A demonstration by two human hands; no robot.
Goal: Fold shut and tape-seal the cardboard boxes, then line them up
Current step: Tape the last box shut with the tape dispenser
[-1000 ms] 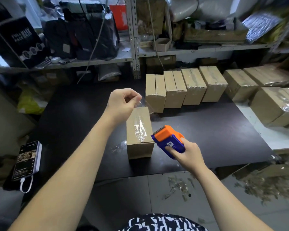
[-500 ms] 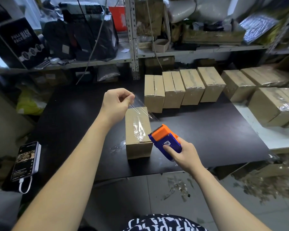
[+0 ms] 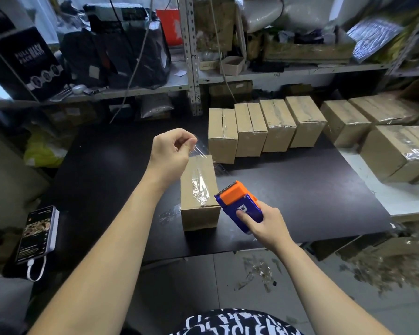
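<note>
Black table [image 3: 300, 189] under cluttered shelves [image 3: 252, 77]; left fingers [image 3: 188, 141] pinch tape [image 3: 199, 152], right fingers [image 3: 242, 216] grip dispenser [image 3: 237, 201].

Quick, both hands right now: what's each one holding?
Left hand: pinching the clear tape above the box.
Right hand: gripping the tape dispenser.

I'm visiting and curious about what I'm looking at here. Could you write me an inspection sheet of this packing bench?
Surface: black table.
Job's things: cardboard box nearest the person, clear tape along its top; orange-and-blue tape dispenser; four boxes in a row behind; more boxes at right.
Clutter: tape scraps on the floor; phone at left.
Hands: left hand pinches a tape strip above the box's far end; right hand grips the dispenser.
Cables: white cable plugged into the phone.
Surroundings: metal shelving packed with bags and boxes.
</note>
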